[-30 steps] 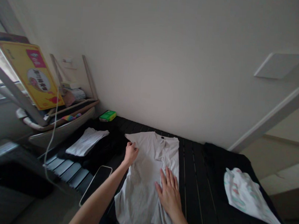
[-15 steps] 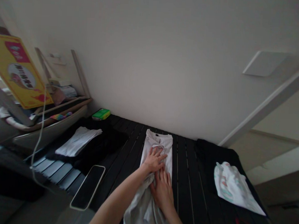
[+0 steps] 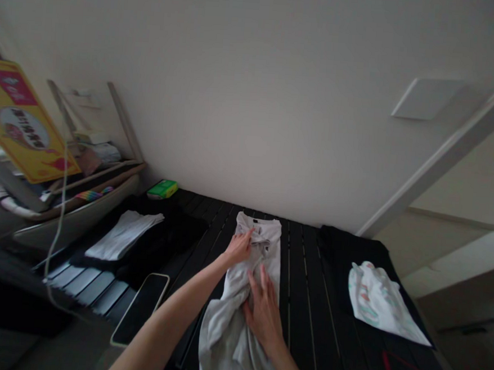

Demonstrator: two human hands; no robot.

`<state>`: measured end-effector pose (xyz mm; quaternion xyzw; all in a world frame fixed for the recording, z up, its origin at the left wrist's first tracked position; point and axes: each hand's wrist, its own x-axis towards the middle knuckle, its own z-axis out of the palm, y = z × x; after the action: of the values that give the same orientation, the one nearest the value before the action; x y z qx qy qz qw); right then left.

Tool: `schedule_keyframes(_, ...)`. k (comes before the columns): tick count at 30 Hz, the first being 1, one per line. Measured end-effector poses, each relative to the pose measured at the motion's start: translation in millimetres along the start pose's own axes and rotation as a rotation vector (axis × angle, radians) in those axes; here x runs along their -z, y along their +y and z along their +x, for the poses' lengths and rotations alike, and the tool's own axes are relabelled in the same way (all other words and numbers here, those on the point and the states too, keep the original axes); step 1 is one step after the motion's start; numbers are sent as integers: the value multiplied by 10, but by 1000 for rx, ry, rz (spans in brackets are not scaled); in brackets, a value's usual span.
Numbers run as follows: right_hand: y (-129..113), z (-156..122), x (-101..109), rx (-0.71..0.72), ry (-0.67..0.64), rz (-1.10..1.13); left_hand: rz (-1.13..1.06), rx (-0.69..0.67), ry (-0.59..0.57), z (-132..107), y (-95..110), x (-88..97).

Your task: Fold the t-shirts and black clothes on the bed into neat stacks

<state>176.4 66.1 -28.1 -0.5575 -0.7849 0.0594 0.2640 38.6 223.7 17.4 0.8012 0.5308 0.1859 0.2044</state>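
Note:
A pale grey-white long garment (image 3: 273, 266), probably a shirt, lies in a narrow folded strip, with its collar toward the wall. My left hand (image 3: 239, 249) rests at its left side just below the collar, index finger stretched out on the cloth. The other fingers of that hand are partly hidden. Lower down, my right hand (image 3: 264, 317) lies on the garment with its fingers spread. Below the hands the cloth is bunched and wrinkled, and a small raised fold shows beside my left fingertip.
The garment lies on a black slatted table (image 3: 302, 301). To the left are a phone (image 3: 140, 310), a folded white cloth (image 3: 125, 234) on black fabric, and a green packet (image 3: 162, 189). A patterned white cloth (image 3: 385, 302) sits on black fabric (image 3: 339, 250) at right.
My left hand has slid up and left toward the collar, now with its index finger extended instead of lying flat. My right hand has shifted slightly down, its fingers more spread. The view has moved slightly.

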Motion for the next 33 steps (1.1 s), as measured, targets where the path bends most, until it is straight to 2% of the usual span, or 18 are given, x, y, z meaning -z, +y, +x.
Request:
schedule_keyframes(2, -23, 6, 43, 23, -29, -19, -55, -139, -26, 194, 17, -3)
schedule_keyframes(4, -36, 6, 72, 45, -61, -31, -65, -206, -18, 321, 46, -41)
schedule_keyframes(6, -43, 5, 97, 73, -98, -31, -20, -166, 11, 326, 48, -120)
schedule_keyframes(8, -50, 7, 126, 86, -137, -22, 29, -100, 16, 207, 12, -225)
schedule_keyframes(11, -62, 16, 172, 81, -192, 2, 59, -68, 4, -77, -75, -351)
schedule_keyframes(13, -65, 19, 191, 88, -211, 16, 52, -79, 20, -265, -120, -373)
schedule_keyframes(16, -52, 7, 190, 87, -204, 44, -16, -86, 28, -574, -144, -299)
schedule_keyframes(18, -33, -6, 179, 88, -187, 74, -81, -112, -5, -869, -120, -194)
schedule_keyframes(21, 4, -17, 160, 106, -150, 134, -174, -164, -84, -1467, 12, 13)
schedule_keyframes(24, 38, -4, 127, 107, -83, 203, -206, -162, -181, -2097, 255, 209)
schedule_keyframes(27, 57, 12, 108, 94, -48, 265, -145, -206, -328, -2565, 493, 309)
schedule_keyframes(30, 63, -60, 184, 91, -53, 299, -39, -269, -448, -2822, 580, 294)
schedule_keyframes(33, 67, -341, 376, 180, -188, 271, 69, -283, -438, -2931, 513, 210)
